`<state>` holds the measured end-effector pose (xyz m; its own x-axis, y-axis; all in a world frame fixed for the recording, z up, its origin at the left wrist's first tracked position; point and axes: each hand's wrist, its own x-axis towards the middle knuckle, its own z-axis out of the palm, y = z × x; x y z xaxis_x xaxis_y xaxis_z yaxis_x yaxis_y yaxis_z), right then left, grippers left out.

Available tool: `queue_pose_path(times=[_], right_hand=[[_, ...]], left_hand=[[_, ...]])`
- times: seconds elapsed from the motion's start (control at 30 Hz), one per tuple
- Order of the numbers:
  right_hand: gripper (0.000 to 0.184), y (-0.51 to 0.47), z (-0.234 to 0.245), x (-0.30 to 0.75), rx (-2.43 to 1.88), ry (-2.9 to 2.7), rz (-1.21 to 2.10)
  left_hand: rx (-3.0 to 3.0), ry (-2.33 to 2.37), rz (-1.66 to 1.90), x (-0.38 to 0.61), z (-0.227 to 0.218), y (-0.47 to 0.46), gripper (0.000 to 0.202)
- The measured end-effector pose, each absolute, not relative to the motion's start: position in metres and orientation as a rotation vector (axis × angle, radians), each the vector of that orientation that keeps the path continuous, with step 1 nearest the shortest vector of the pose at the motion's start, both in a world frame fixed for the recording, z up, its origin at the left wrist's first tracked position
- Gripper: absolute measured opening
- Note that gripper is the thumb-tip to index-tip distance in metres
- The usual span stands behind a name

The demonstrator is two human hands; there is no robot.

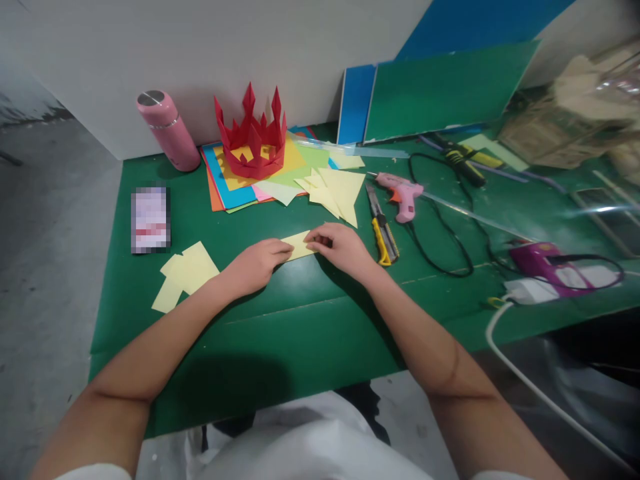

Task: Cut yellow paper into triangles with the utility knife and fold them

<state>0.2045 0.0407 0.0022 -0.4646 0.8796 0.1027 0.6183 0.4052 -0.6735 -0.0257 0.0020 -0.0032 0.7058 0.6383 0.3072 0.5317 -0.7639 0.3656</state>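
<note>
My left hand (pixel 257 265) and my right hand (pixel 340 248) both press on a small pale yellow paper piece (pixel 299 244) lying flat on the green table (pixel 300 333). The left fingers are curled over its left end, and the right fingers pinch its right end. A few pale yellow paper pieces (pixel 186 272) lie to the left of my left hand. Folded yellow triangles (pixel 337 190) lie just beyond my right hand.
A red paper crown (pixel 253 140) sits on a stack of coloured paper (pixel 235 187). A pink bottle (pixel 169 130), a phone (pixel 150 219), a yellow utility knife (pixel 383 227), a pink glue gun (pixel 403 197), cables and green and blue boards (pixel 445 90) surround the work spot.
</note>
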Motion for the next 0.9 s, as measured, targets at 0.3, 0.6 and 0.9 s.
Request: queue_pose_path(times=[0.3,0.6,0.9], right_hand=[[0.003,0.041,0.0014,0.2056,-1.272,-2.22,0.788],[0.003,0.0408,0.0009,0.2049,-1.292,-2.209,0.812],[0.003,0.0419,0.0027,0.2058,-1.326,-2.174,0.864]], left_hand=[[2.66,0.889,0.681,-0.0337,-0.0047,0.0103,0.035],[2.61,0.906,0.683,-0.0301,-0.0015,0.007,0.028],[2.63,0.858,0.655,-0.0275,-0.0037,0.0105,0.031]])
